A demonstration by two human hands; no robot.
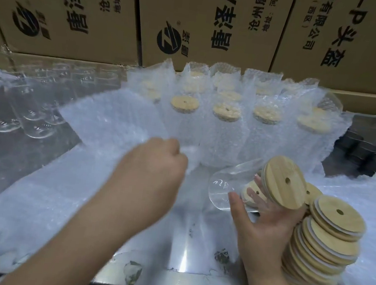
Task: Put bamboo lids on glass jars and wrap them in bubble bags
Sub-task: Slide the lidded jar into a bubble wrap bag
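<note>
Now | left hand (153, 169) fingers curled, pinching bubble bag (115, 115) | right hand (264, 228) fingers wrapped round lidded glass jar (224, 184), lid stack (325, 247) touching its palm side | shiny metal table (182, 247) under both | cardboard boxes (207, 22) beyond fingertips

Our left hand (153, 169) is blurred, its fingertips curled out of sight where it holds the bubble bag (114, 120), itself a blur. Our right hand (264, 221), round the jar (229, 182), covers part of the stack of lids (325, 242). The top edge cuts the boxes (197, 14); the left edge cuts the hazy empty jars (33, 113). We cannot tell what the dark things (368, 153) at the right are.
</note>
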